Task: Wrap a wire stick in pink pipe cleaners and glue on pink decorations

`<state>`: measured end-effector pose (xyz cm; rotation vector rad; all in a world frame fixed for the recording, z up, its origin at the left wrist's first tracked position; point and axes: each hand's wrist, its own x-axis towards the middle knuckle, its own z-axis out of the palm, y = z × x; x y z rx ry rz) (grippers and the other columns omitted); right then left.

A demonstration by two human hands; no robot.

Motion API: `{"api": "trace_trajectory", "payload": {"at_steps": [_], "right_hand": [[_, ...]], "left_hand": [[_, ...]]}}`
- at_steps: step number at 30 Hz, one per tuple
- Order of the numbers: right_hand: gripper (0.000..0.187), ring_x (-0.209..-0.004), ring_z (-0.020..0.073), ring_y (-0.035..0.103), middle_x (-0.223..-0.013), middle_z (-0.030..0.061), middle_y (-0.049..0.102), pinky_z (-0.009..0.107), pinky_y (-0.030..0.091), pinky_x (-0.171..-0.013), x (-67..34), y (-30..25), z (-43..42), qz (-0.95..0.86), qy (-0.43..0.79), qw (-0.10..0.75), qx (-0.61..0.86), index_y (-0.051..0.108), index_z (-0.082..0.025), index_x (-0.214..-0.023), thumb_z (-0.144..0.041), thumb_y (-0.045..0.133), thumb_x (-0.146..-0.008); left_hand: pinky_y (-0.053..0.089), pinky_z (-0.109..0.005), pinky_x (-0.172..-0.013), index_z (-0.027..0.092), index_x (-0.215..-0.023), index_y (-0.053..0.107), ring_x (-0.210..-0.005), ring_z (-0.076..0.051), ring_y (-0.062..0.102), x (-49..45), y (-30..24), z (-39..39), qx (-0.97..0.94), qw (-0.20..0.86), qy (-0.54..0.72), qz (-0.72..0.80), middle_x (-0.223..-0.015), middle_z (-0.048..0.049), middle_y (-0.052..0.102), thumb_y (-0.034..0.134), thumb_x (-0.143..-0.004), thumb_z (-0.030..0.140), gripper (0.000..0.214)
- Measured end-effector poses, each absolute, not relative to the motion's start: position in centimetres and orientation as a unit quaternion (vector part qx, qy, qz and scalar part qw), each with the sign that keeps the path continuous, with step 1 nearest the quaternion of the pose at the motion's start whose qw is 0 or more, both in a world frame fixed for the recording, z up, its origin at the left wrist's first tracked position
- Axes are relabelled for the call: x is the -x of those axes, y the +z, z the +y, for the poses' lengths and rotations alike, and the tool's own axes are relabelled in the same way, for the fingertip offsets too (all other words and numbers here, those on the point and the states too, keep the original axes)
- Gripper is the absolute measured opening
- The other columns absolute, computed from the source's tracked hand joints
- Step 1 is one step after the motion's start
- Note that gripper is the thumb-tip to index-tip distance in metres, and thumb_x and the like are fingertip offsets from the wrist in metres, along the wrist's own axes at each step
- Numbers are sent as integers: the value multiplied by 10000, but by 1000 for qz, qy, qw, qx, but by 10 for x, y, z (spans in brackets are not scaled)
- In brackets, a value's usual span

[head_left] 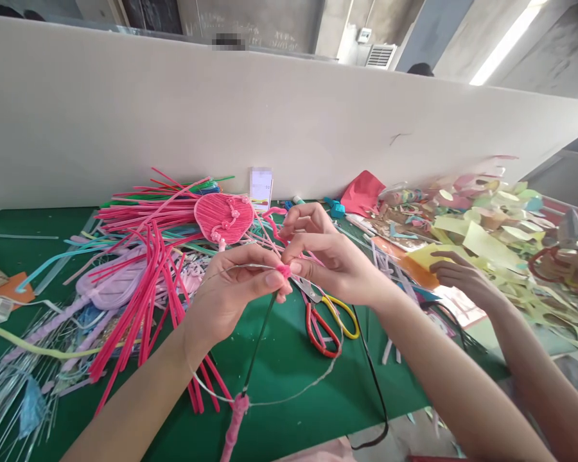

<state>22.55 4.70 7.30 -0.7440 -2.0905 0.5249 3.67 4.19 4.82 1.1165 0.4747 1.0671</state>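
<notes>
Both my hands meet over the green table around a small pink twist of chenille stem. My left hand pinches it between thumb and fingers, with a thin pale wire running over that hand. My right hand grips the same pink piece from the right, its other fingers curled. Below hangs a dark thin stem that runs down to a pink wrapped rod. A loop of thin pale string curves from the rod's top. Scissors with red and yellow handles lie just beneath my right hand.
A pink heart-shaped panel lies among bundles of pink chenille stems. Lilac pieces and loose wires are at left. At right, another person's hand touches yellow paper near a scrap pile. A white partition stands behind.
</notes>
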Motion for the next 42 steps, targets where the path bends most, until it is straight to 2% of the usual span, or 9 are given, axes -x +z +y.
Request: {"api": "trace_trajectory", "payload": {"at_steps": [5,12,14,17,21,24,27,31,42], "right_hand": [[273,-932,196,595,-877,42,602,395,540,-847,-212,57,37,-711,346,517,327,696,-232,-777,-485,660,-876],[205,-744,154,622,-790,7,664,317,517,-713,-210,36,40,-629,494,502,329,709,-217,-794,-418,726,-827],[192,-765,152,606,-810,12,662,302,502,-706,-209,27,41,-632,492,498,333,703,-215,-809,-405,718,-837],[195,-763,139,579,-824,17,651,280,478,-696,-207,19,39,-630,500,485,344,687,-201,-833,-393,686,-866],[189,-748,121,557,-817,12,636,254,452,-697,-203,20,33,-621,498,487,359,669,-186,-835,-369,674,-881],[191,-717,108,538,-781,0,619,236,433,-661,-198,25,25,-612,490,494,376,665,-181,-827,-365,678,-878],[225,-608,83,484,-700,-22,576,212,393,-548,-192,29,15,-575,497,509,405,664,-174,-819,-394,696,-858],[284,-450,63,417,-573,-61,495,186,326,-385,-183,31,3,-501,555,516,419,647,-180,-823,-459,695,-842],[174,-502,96,615,-595,-29,655,208,497,-482,-179,53,0,-460,632,543,306,702,-190,-793,-350,771,-796]], "left_hand": [[550,-267,-599,258,-728,763,-550,-121,641,-36,48,48,-492,689,497,189,-601,42,693,872,-678,320,135],[557,-309,-676,196,-815,777,-720,-183,693,-6,19,93,-590,693,340,237,-813,-47,756,859,-681,358,226],[543,-288,-713,183,-926,757,-802,-182,686,8,23,101,-604,617,370,344,-909,-53,750,809,-737,342,253],[511,-254,-707,191,-975,692,-805,-160,657,24,43,82,-608,364,513,484,-915,-5,714,662,-862,364,209],[467,-263,-652,203,-830,655,-653,-150,631,17,59,15,-751,82,386,529,-722,13,682,661,-863,410,209],[417,-240,-547,191,-901,666,-578,-136,636,-1,47,-18,-795,17,336,504,-730,1,714,641,-890,392,204],[350,-218,-455,194,-748,647,-406,-87,501,-13,34,-22,-792,68,341,503,-530,50,612,545,-953,279,244],[399,-195,-495,202,-755,668,-470,-92,556,-15,38,-13,-736,227,387,507,-588,46,666,589,-927,314,220],[440,-251,-587,188,-714,648,-589,-129,553,-15,35,17,-582,688,364,237,-580,12,592,619,-910,453,331]]}}
